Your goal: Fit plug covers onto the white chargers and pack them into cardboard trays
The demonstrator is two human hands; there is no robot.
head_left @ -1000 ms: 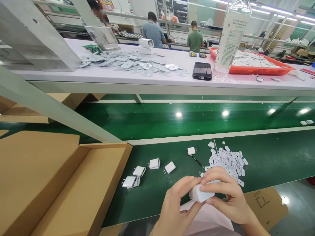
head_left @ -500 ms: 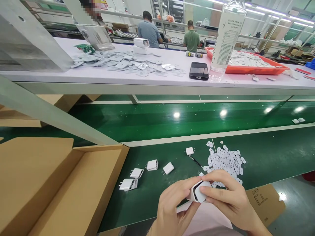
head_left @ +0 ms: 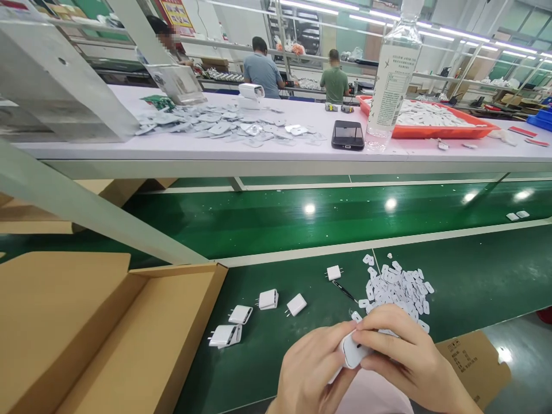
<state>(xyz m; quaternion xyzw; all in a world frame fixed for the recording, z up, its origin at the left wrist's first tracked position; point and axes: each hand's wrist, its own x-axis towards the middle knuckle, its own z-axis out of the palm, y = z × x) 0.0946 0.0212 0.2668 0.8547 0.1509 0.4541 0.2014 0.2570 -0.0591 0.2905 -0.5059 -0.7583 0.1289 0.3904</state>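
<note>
My left hand (head_left: 313,365) is wrapped round a white plug charger (head_left: 338,372), its end turned toward the right. Over that end lies a small white end plate (head_left: 353,352) with a dark slot, pinched and pressed by the fingers of my right hand (head_left: 407,351). Fingertips cover part of the plate, so I cannot tell if it sits flush all round. Just beyond my hands lies a heap of similar white plates (head_left: 399,290). Left of it are black tweezers (head_left: 345,291) and a white charger with metal prongs (head_left: 333,272).
Several chargers (head_left: 268,299) lie on the green surface (head_left: 254,362), left of my hands. An open cardboard box (head_left: 129,339) stands at the left. Above, a white shelf (head_left: 276,150) carries a phone (head_left: 348,135), a bottle (head_left: 390,86) and a red tray (head_left: 444,133). People work behind.
The end plate, tilted with a dark gap beside it earlier, now lies over the charger's end. My right fingers have shifted on it. The whole view has moved slightly.
</note>
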